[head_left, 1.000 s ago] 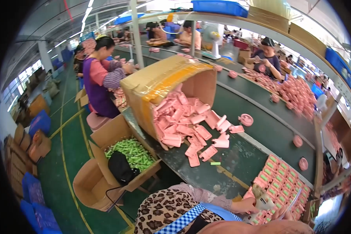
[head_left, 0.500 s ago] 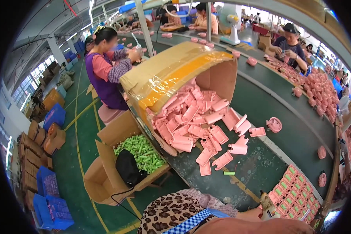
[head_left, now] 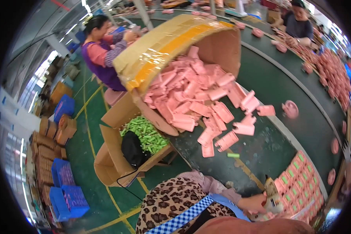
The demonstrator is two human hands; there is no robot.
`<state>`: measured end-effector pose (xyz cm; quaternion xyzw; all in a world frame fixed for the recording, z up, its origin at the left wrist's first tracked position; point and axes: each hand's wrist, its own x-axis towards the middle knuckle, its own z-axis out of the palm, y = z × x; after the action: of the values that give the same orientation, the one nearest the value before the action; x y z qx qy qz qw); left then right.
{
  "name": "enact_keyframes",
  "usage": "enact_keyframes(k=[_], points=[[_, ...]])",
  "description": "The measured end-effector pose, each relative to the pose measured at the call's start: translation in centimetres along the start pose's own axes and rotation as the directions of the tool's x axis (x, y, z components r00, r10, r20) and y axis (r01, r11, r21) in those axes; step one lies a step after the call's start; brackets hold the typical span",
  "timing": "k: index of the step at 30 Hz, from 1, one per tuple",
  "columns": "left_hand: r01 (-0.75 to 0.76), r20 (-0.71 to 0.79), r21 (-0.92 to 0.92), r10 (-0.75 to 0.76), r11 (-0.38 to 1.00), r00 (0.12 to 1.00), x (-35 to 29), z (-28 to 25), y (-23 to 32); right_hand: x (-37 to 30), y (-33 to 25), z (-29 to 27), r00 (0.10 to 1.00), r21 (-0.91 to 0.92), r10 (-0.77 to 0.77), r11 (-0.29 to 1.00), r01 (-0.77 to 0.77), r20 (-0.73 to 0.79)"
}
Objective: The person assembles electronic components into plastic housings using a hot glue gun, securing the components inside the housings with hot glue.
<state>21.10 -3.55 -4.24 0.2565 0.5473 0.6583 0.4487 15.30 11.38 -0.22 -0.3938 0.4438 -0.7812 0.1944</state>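
Note:
My left hand [head_left: 254, 203] reaches in from the lower edge, in a plaid cuff below a leopard-print sleeve. Its fingers are curled against the lower end of a worn, pale tool with a dark, narrow tip [head_left: 273, 195]; whether they grip it or something beneath is unclear. Just beyond stand close rows of pink plastic housings [head_left: 300, 179], many with a green cell inside. A whitish stick [head_left: 303, 211] lies across their near side. Skin fills the bottom edge, but my right hand does not show. A single green cell [head_left: 233, 155] rests on the dark green bench.
A tipped cardboard box [head_left: 156, 46] spills loose pink shells [head_left: 191, 89] onto the bench. Lower left, an open carton [head_left: 115, 146] holds green cells and a black bag [head_left: 134, 150]. A conveyor [head_left: 284, 78] curves past on the right. Co-workers sit at far left and right.
My view has shifted, so the bench and box sit higher in it. More of my left hand shows beside the pale tool. The co-worker at far right has lowered their hands.

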Motion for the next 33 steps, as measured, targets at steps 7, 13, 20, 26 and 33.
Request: enact_keyframes(k=[7, 13, 20, 26, 33], points=[[0.02, -0.097, -0.309, -0.052, 0.951, 0.994, -2.7, -3.1, 5.8, -4.4, -8.4, 14.2, 0.338, -0.311, -0.225, 0.924, -0.224, -0.914], [-0.008, -0.104, -0.404, -0.037, 0.915, 0.994, -1.5, -1.8, 4.5, -6.0, -8.8, 15.5, 0.386, -0.496, -0.431, 0.864, -0.082, -0.816], [-0.02, -0.093, -0.412, -0.021, 0.911, 0.995, -2.8, -0.3, 3.6, -8.3, -9.0, 17.2, 0.357, -0.554, -0.517, 0.832, -0.003, -0.778], [0.013, -0.085, -0.32, -0.042, 0.947, 0.996, -2.6, 0.3, 3.8, -9.4, -9.0, 16.9, 0.305, -0.481, -0.452, 0.877, -0.021, -0.838], [0.027, -0.089, -0.184, -0.044, 0.983, 0.995, -2.8, 1.0, 2.6, -9.7, -8.6, 17.2, 0.267, -0.359, -0.325, 0.929, -0.088, -0.907]])
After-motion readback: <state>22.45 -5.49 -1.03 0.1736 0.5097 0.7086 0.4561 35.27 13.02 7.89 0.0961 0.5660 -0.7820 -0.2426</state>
